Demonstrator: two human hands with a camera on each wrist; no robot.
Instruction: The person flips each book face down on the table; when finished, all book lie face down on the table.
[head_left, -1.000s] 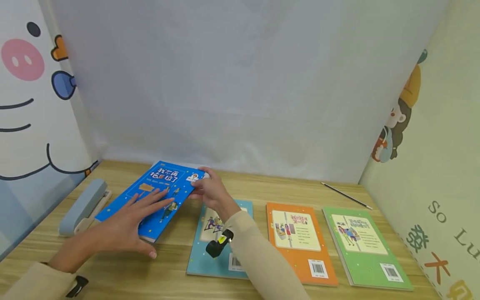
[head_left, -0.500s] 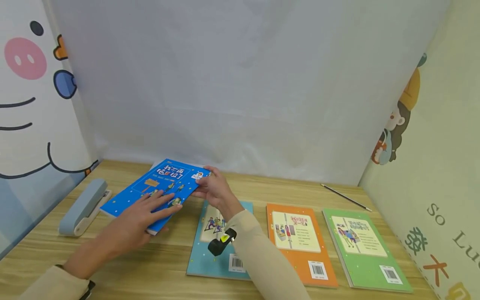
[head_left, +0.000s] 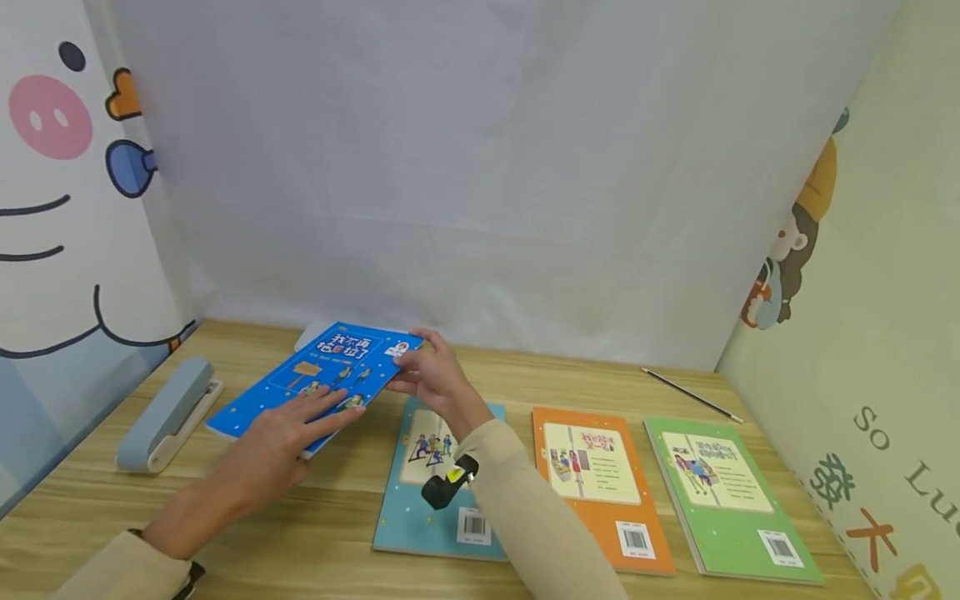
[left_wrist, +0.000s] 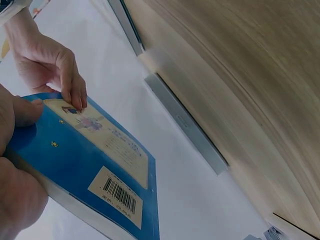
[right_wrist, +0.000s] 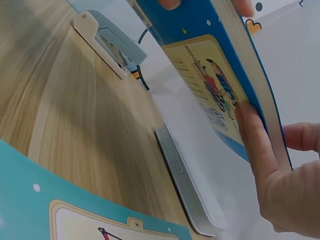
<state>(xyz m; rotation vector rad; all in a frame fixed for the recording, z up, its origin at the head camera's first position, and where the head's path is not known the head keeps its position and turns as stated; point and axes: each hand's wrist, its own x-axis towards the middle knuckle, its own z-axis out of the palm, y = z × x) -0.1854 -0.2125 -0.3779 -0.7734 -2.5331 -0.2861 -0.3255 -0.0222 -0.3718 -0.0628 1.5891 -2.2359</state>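
Observation:
Both hands hold a blue book [head_left: 300, 375] tilted above the table's left half, its illustrated front cover facing up. My left hand [head_left: 288, 433] lies with its fingers spread over the lower front cover; its thumb [left_wrist: 27, 111] presses the back cover in the left wrist view, beside the barcode. At the upper right corner, my right hand [head_left: 435, 375] pinches the book, thumb on the front and fingers [right_wrist: 257, 140] against the back. A teal book [head_left: 405, 508] lies face down below the right forearm, which hides part of it.
An orange book [head_left: 600, 517] and a green book [head_left: 750, 525] lie face down to the right. A pencil [head_left: 690, 393] is behind them. A blue-grey stapler [head_left: 168, 412] stands at the left. A long pale grey box [right_wrist: 187, 180] lies behind the blue book. Curtains enclose the table.
The blue book has shifted slightly right. My left hand has moved right, and its thumb has gone from open view to under the book. The right hand keeps its hold.

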